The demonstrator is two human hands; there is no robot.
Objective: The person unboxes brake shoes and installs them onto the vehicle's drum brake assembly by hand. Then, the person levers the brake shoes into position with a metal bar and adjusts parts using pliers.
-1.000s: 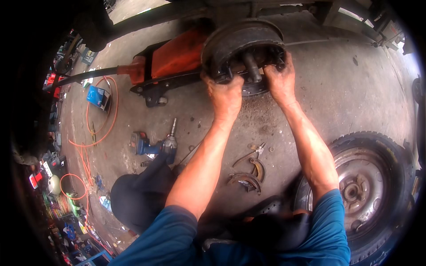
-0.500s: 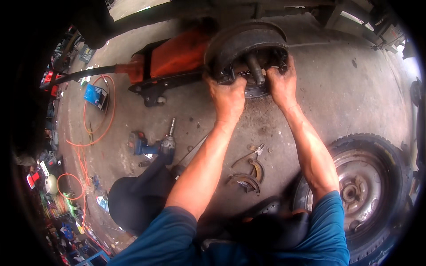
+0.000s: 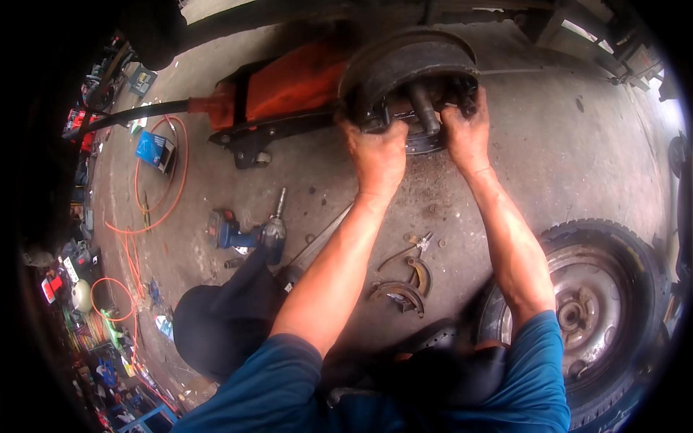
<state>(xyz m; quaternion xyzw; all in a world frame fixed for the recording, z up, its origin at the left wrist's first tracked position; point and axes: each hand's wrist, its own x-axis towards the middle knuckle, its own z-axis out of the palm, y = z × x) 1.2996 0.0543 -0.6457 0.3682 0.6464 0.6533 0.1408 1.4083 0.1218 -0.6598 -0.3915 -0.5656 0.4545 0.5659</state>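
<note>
A dark, heavy brake drum [image 3: 408, 63] with a curved rim is at the top centre, under the vehicle frame. A thick shaft [image 3: 424, 108] projects from its middle, and a curved metal band [image 3: 424, 146] shows along its lower edge. My left hand [image 3: 379, 155] grips the drum's lower left side, thumb toward the middle. On the lower right side, my right hand [image 3: 466, 141] is closed in the same way. The fingers of both hands are largely hidden behind the part.
A red floor jack [image 3: 292, 83] lies behind, to the left. Loose curved brake shoes [image 3: 408, 292] and a blue cordless impact wrench [image 3: 253, 237] rest on the concrete. A wheel with tyre [image 3: 577, 310] lies at the right. An orange hose [image 3: 135, 289] and a blue box [image 3: 154, 151] are leftward.
The drum and both hands appear slightly further right and a little higher in view. My grip looks the same.
</note>
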